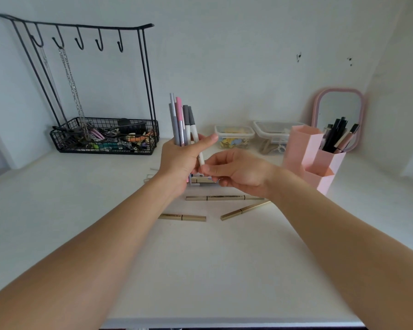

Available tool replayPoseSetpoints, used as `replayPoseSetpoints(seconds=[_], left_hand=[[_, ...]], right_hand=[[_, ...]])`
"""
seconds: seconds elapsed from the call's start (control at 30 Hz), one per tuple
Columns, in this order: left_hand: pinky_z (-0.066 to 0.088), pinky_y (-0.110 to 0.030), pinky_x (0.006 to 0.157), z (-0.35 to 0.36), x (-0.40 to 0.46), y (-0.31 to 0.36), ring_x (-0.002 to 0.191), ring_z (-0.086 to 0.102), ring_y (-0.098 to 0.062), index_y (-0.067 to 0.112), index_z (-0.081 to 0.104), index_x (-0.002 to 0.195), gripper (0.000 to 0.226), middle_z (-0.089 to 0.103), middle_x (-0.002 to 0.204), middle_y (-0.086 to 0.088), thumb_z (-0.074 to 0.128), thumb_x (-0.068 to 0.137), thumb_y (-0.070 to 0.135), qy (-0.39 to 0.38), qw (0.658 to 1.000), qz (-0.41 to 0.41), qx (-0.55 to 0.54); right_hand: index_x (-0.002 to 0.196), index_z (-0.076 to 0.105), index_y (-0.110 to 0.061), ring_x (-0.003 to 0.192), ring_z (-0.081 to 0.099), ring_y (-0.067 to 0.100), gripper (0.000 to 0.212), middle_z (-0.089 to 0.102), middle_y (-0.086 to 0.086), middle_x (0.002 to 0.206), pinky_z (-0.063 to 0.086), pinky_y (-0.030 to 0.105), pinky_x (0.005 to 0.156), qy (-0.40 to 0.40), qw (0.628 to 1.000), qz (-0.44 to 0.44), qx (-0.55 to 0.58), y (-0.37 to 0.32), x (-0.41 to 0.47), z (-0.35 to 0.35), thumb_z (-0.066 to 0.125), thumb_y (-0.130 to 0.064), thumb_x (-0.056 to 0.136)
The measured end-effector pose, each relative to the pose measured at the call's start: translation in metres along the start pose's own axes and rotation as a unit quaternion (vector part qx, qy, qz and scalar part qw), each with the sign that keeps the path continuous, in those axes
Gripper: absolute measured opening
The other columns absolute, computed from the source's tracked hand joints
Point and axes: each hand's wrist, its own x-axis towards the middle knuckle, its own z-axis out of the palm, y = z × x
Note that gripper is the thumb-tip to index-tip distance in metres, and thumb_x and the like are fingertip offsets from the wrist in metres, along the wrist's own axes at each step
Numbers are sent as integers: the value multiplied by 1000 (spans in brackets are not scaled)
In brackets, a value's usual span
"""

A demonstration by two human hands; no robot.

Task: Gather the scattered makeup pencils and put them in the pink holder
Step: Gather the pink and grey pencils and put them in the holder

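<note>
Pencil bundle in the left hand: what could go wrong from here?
1. The left hand holds the bundle low; the right hand is pinching the bottom of one, which might slip out.
2. Gold pencils lie beneath the hands; a drop could scatter them.
3. The holder already has pens in one compartment, which might crowd insertion.

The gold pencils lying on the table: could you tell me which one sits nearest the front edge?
The short gold pencil under the left forearm; the other two lie farther back or to the right.

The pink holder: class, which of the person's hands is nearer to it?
Right. The right hand sits just left of the pink holder; the left hand, gripping pencils, is farther left.
</note>
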Motion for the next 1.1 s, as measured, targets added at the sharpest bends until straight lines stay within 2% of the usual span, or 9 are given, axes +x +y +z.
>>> replayPoseSetpoints(seconds=[0.17, 0.27, 0.4, 0.5, 0.67, 0.77, 0.9, 1.0, 1.1], left_hand=[[56, -35, 60, 2, -1, -4, 70, 63, -24, 4, 69, 86, 25, 61, 78, -12, 85, 78, 21, 8, 998, 20, 66], [55, -34, 68, 3, 1, -6, 68, 65, -18, 17, 64, 70, 22, 63, 65, -1, 81, 83, 21, -5, 993, 65, 103], [50, -18, 57, 8, -8, -7, 57, 64, -1, 19, 69, 79, 12, 67, 59, 6, 71, 90, 19, -74, 977, 112, 168], [43, -20, 45, 11, -10, -10, 50, 56, -6, 14, 65, 81, 19, 57, 54, 5, 51, 92, 9, -119, 945, 135, 272], [41, -10, 44, 13, -13, -10, 48, 59, 3, 15, 59, 105, 24, 60, 50, 17, 55, 91, -4, -153, 951, 145, 226], [44, -20, 42, 12, -13, -12, 50, 59, -7, 25, 61, 91, 25, 60, 54, 11, 54, 90, 1, -149, 953, 126, 231], [47, -32, 44, 10, -13, -12, 46, 57, -18, 10, 66, 76, 22, 60, 52, -5, 54, 95, 11, -146, 956, 99, 236], [53, -46, 55, 9, -8, -9, 63, 67, -33, 10, 69, 84, 17, 68, 59, 0, 64, 93, 25, -114, 978, 77, 159], [52, -33, 57, 3, -2, -8, 55, 65, -19, 13, 58, 82, 15, 54, 54, 2, 63, 97, 17, -79, 990, 61, 98]], right_hand=[[83, 69, -13, 60, 53, 5, 13, 62, -1, 73, 41, 18, 58, 47, 983, -32, -175, -7, -4, 1, 80, -19, 83], [109, 67, -14, 88, 66, 9, 32, 69, 1, 100, 50, 26, 76, 64, 992, -55, -99, -16, -6, -9, 78, -16, 79], [125, 62, -14, 113, 67, 18, 47, 72, 5, 118, 51, 39, 101, 58, 992, -112, -5, -21, -8, -4, 73, -28, 81], [119, 65, -10, 104, 71, 16, 44, 73, 11, 113, 56, 28, 91, 111, 986, -120, -14, -19, -7, 11, 80, -26, 82], [106, 69, 2, 73, 70, 12, 26, 70, 9, 83, 54, 18, 66, 157, 976, -140, 53, -17, -3, 12, 77, -9, 84], [102, 68, 1, 70, 68, 9, 20, 69, 6, 78, 54, 18, 67, 146, 978, -146, 41, -15, -1, 14, 74, -10, 87], [95, 65, -5, 60, 65, 13, 14, 69, 1, 70, 51, 20, 57, 126, 981, -148, 9, -18, -1, 11, 69, -17, 93], [108, 66, 0, 72, 62, 26, 45, 71, 16, 92, 54, 30, 67, 128, 983, -128, -6, -21, 0, -5, 54, -43, 99], [101, 72, -2, 79, 62, 16, 38, 70, 6, 91, 51, 29, 76, 232, 949, -89, -193, -14, 5, -31, 56, -36, 99]])
